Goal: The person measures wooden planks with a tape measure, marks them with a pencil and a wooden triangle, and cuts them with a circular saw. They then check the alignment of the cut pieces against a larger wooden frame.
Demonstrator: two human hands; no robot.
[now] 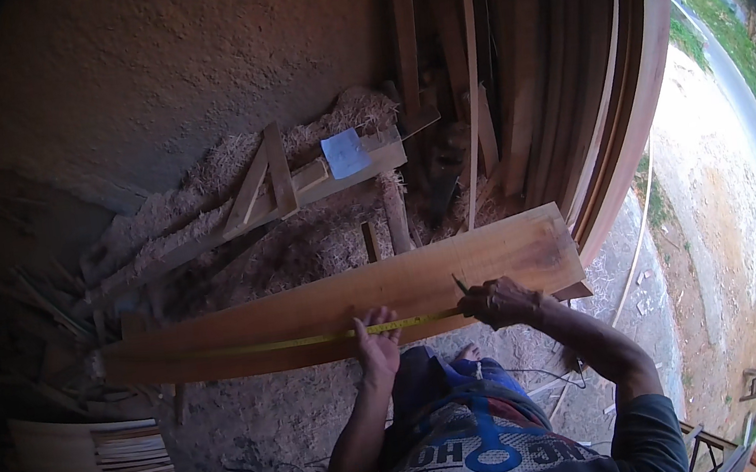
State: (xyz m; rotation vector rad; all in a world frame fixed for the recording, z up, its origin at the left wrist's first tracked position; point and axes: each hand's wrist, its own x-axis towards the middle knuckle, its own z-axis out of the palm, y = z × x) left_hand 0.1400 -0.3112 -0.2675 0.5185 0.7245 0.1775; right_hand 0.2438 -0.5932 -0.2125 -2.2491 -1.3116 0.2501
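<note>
A long wooden plank (311, 307) lies crosswise in front of me, reaching from the far left to the right. Along its near part runs the yellow blade of a tape measure (268, 347). My left hand (377, 339) is at the plank's near edge, thumb and fingers about the blade. Over the plank's right part, my right hand (499, 303) is closed at the blade's right end. A thin dark marking stick, like a pencil (459, 283), pokes out of its fingers. Any tape case is hidden inside that hand.
Behind the plank is a beam (324, 186) carrying wood pieces and a paper sheet (346, 153), with wood shavings (234, 159) around. Tall boards (554, 50) lean at the back right. Stacked wood strips (130, 452) sit at the lower left. Sunlit ground (716, 191) is outside, right.
</note>
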